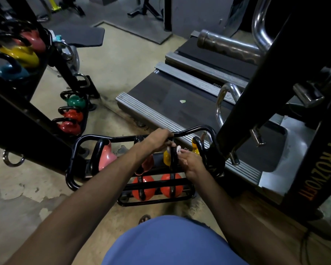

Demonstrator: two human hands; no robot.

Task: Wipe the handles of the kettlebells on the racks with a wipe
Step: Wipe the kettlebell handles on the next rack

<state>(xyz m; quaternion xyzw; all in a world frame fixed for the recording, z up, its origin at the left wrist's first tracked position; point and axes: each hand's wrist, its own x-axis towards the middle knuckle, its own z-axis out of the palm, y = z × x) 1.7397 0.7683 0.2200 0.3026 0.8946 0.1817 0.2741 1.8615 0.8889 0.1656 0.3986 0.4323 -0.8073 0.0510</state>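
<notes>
A low black tube rack (88,139) in front of me holds pink, yellow and orange kettlebells. My left hand (158,139) grips the top of the black handle (173,158) of a yellow kettlebell (166,157) on the upper tier. My right hand (190,162) holds a white wipe (178,149) against the right side of that same handle. A pink kettlebell (106,155) lies to the left, a second yellow one (195,148) to the right. Two orange kettlebells (143,189) sit on the lower tier.
A second rack at the left carries green (75,102) and red kettlebells; a higher shelf holds pink, yellow (20,54) and teal ones. Treadmill decks (170,104) lie just behind the rack. A black machine upright (256,88) stands close on the right.
</notes>
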